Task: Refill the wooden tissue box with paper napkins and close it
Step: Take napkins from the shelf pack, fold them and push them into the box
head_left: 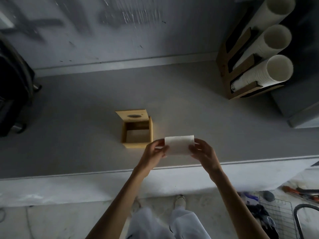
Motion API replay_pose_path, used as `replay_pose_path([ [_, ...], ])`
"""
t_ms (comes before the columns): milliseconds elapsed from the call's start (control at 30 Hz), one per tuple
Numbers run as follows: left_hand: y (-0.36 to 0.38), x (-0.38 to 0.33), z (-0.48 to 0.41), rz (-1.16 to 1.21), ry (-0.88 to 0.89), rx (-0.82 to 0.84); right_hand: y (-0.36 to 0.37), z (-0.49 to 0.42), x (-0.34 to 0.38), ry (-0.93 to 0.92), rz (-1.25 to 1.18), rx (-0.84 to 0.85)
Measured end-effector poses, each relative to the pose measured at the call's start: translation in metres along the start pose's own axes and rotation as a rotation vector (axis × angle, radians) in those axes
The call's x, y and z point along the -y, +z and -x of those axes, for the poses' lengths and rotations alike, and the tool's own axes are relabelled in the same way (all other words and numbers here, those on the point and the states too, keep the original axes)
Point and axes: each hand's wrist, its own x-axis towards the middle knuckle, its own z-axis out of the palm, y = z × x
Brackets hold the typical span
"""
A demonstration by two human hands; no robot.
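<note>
The wooden tissue box (151,131) stands open in the middle of the grey counter. Its lid (132,116), with a dark oval slot, is tipped back at the far side, and the inside looks empty. Just right of the box's near corner, above the counter, I hold a white stack of paper napkins (178,145) between both hands. My left hand (155,152) pinches its left edge. My right hand (202,152) grips its right edge.
A wooden cup dispenser (241,83) with three stacks of white cups stands at the back right. A dark machine (13,94) sits at the left edge of the counter (69,118). A wire basket (276,214) and tools lie on the floor to the right.
</note>
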Motion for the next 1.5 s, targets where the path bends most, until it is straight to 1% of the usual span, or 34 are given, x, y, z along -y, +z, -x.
replay_pose_path([
  [67, -0.03, -0.01, 0.012, -0.016, -0.032, -0.003, 0.028, 0.002, 0.01, -0.011, 0.045, 0.016],
  [200, -0.094, -0.034, 0.014, -0.013, -0.063, -0.109, 0.097, -0.008, 0.034, -0.059, 0.165, 0.029],
  [267, -0.121, -0.044, 0.003, -0.013, -0.084, -0.174, 0.132, -0.018, 0.045, -0.065, 0.255, -0.005],
  [333, -0.144, -0.052, -0.011, -0.036, -0.124, -0.211, 0.164, -0.028, 0.055, -0.048, 0.358, -0.074],
  [467, -0.166, -0.059, -0.038, -0.138, -0.192, -0.19, 0.205, -0.037, 0.071, 0.018, 0.555, -0.184],
  [567, -0.166, -0.056, -0.051, -0.236, -0.179, -0.218, 0.217, -0.036, 0.078, 0.042, 0.65, -0.221],
  [700, -0.162, -0.056, -0.05, -0.256, -0.171, -0.235, 0.222, -0.036, 0.08, 0.047, 0.751, -0.265],
  [767, -0.16, -0.05, -0.052, -0.282, -0.184, -0.199, 0.218, -0.036, 0.078, 0.048, 0.76, -0.278],
  [833, -0.158, -0.048, -0.05, -0.305, -0.188, -0.196, 0.213, -0.036, 0.077, 0.06, 0.761, -0.28],
  [967, -0.147, -0.056, -0.04, -0.276, -0.169, -0.186, 0.207, -0.035, 0.072, 0.091, 0.78, -0.257],
  [1167, -0.139, -0.06, -0.037, -0.294, -0.191, -0.185, 0.201, -0.034, 0.061, 0.058, 0.741, -0.245],
  [1333, -0.14, -0.053, -0.041, -0.413, -0.167, -0.23, 0.204, -0.033, 0.059, 0.017, 0.77, -0.265],
  [1500, -0.138, -0.048, -0.037, -0.408, -0.161, -0.264, 0.21, -0.029, 0.054, -0.028, 0.849, -0.277],
])
